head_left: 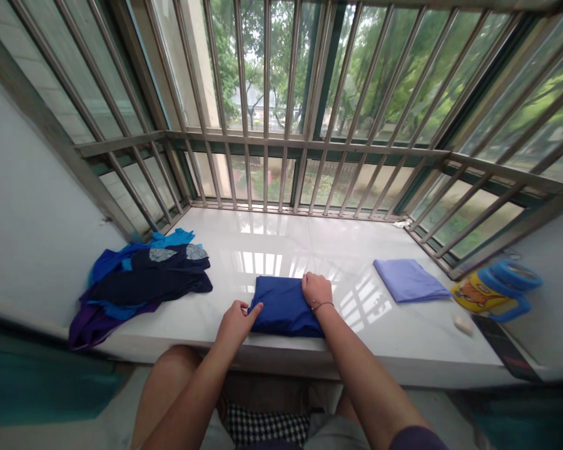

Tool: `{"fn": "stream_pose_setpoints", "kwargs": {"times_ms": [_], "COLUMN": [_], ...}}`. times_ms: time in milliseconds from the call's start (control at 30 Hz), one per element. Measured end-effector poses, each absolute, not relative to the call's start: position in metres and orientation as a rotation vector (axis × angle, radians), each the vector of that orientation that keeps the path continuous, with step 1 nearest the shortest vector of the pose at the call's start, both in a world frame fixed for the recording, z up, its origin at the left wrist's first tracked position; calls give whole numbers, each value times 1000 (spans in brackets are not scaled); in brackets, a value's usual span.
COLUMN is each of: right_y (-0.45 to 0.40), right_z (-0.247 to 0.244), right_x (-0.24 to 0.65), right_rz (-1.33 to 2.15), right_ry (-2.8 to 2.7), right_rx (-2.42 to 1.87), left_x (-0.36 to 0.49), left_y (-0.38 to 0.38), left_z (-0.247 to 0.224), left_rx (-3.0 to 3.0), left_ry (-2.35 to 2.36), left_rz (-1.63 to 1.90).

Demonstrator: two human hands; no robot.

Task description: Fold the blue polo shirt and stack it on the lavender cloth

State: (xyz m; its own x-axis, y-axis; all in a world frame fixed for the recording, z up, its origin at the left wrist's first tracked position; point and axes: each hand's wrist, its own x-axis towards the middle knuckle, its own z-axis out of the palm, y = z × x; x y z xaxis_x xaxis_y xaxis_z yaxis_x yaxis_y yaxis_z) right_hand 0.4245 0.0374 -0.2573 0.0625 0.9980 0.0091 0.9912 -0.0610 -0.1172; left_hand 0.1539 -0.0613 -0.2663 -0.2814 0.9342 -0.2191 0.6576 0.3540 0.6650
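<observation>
A dark blue folded garment [281,306] lies flat on the white sill in front of me. At its lower left edge, my left hand [240,320] pinches the fabric between thumb and fingers. My right hand [317,290] rests on the upper right corner with its fingers curled over the cloth, their tips partly hidden. A light purple folded cloth [410,280] sits apart on the right. Heaped on the left is a pile of clothes [152,278] in navy, bright blue and purple, part of it hanging over the front edge.
A yellow and blue mug [492,287] stands at the far right, near a dark phone [507,350] and a small pale object [463,324]. Metal window bars [304,144] enclose the back and sides. The glossy sill [272,237] ends at a front edge by my knees.
</observation>
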Motion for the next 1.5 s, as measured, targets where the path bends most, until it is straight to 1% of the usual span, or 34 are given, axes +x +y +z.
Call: {"fn": "stream_pose_setpoints", "kwargs": {"times_ms": [67, 100, 200, 300, 367, 433, 567, 633, 700, 800, 933, 1067, 1167, 1233, 1367, 1500], "right_y": [37, 37, 36, 36, 36, 36, 34, 33, 32, 33, 32, 4, -39, -67, -100, -106], "right_z": [-257, -257, -257, -258, -259, -260, -261, -262, -262, -261, -252, -253, -273, -289, -306, -297], "right_x": [425, 426, 426, 427, 427, 427, 426, 425, 424, 425, 425, 419, 416, 419, 433, 421], "right_rz": [106, 103, 101, 97, 90, 81, 52, 39, 33, 30, 27, -23, 32, 103, 159, 197], "right_ry": [-2092, -2095, -2107, -2112, -2111, -2112, -2116, -2117, -2123, -2137, -2153, -2169, -2316, -2403, -2418, -2373], "right_rx": [-2211, -2206, -2188, -2175, -2169, -2160, -2139, -2132, -2125, -2112, -2103, -1982, -1703, -1590, -1610, -1656], "left_x": [157, 158, 159, 154, 148, 143, 148, 161, 179, 206, 217, 213, 210, 207, 189, 172], "left_y": [-59, -57, -53, -54, -57, -61, -63, -56, -46, -26, -10, -7, -8, -8, -11, -15], "left_z": [-262, -261, -264, -274, -282, -289, -287, -279, -271, -268, -282, -295, -299, -302, -309, -319], "left_rx": [1394, 1418, 1476, 1367, 1262, 1249, 1561, 1797, 2024, 2204, 2166, 2164, 2173, 2187, 2216, 2189], "left_ry": [1991, 1974, 1888, 1741, 1714, 1760, 1912, 1916, 1804, 1635, 1704, 1741, 1733, 1723, 1712, 1763], "left_rz": [516, 521, 688, 884, 930, 881, 792, 859, 921, 824, 573, 525, 533, 557, 569, 579]}}
